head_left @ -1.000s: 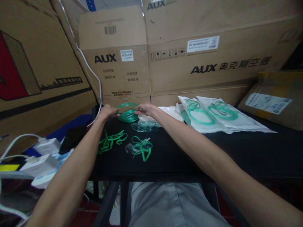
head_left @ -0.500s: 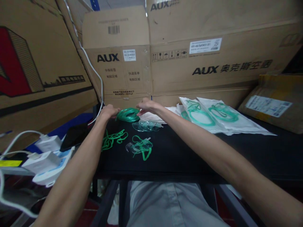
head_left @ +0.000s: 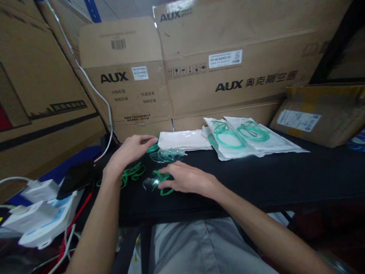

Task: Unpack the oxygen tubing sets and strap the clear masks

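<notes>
1. Right hand (head_left: 186, 179): thumb and forefinger stood apart around a small clear plastic piece with green elastic strap (head_left: 155, 182), fingertips seemingly touching it. Whether they had pinched it, could not tell.
2. Left hand (head_left: 131, 150): palm down, thumb stretched over a coil of glossy green tubing (head_left: 153, 148), mostly hidden. Could not tell if it grasped or only rested there.
3. Step in hand, as I judged it: picking up the strapped piece, which lay toward the bench's near edge. A lift would call for closing on plastic and strap together, clear of the neighbouring straps.
4. Just behind it: a row of clear, pale-green plastic shells (head_left: 168, 155). To its left: a loose tangle of flat green straps (head_left: 132, 173).
5. Farther back: a flat white packet (head_left: 185, 139); to its right, white pouches with green tubing (head_left: 232, 152).
6. Beneath all: black bench (head_left: 242, 182), printed brown cardboard (head_left: 142, 95) behind.
</notes>
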A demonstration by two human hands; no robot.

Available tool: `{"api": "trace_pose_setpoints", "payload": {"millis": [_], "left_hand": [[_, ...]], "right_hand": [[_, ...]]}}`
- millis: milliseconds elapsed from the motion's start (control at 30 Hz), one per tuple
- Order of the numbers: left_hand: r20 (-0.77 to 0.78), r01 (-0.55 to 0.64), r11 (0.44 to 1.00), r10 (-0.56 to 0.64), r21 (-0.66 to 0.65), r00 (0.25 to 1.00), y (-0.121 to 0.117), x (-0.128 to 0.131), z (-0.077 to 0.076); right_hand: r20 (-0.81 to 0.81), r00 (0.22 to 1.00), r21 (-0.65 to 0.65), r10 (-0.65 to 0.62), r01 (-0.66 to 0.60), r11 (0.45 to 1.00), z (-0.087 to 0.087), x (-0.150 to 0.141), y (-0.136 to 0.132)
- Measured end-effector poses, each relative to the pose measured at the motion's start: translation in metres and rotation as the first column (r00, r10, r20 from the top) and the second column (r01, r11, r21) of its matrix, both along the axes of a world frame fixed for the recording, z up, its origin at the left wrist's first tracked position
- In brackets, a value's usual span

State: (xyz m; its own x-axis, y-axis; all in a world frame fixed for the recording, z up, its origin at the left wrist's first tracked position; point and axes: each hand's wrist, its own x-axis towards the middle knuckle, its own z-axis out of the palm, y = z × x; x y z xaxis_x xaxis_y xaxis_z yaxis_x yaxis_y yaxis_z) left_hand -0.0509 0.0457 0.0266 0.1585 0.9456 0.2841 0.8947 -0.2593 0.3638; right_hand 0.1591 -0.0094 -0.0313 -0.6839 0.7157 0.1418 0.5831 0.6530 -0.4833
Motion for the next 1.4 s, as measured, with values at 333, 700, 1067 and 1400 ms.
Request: {"api": "trace_pose_setpoints", "payload": {"millis": [333, 700, 1067, 1400], "left_hand": [[0.233, 0.371, 0.917, -0.333, -0.148, 0.914, -0.045, 0.021, -0.021], [0.321, 0.347, 0.936, -0.349, 0.068, 0.88, -0.037, 0.047, -0.041], [0.221, 0.317, 0.905, -0.384, 0.284, 0.896, -0.05, 0.072, -0.038], [0.471, 0.328, 0.945, -0.299, 0.022, 0.83, -0.054, 0.068, -0.032]], "right_hand": [[-0.505, 0.827, -0.146, -0.249, 0.203, 0.968, -0.03, 0.029, 0.002], [-0.725, 0.653, -0.196, -0.22, 0.111, 0.974, -0.029, 0.029, 0.002], [-0.774, 0.502, -0.207, -0.385, 0.375, 0.904, -0.025, 0.033, 0.001], [-0.815, 0.552, 0.018, -0.178, 0.331, 0.943, -0.02, 0.031, -0.005]]}}
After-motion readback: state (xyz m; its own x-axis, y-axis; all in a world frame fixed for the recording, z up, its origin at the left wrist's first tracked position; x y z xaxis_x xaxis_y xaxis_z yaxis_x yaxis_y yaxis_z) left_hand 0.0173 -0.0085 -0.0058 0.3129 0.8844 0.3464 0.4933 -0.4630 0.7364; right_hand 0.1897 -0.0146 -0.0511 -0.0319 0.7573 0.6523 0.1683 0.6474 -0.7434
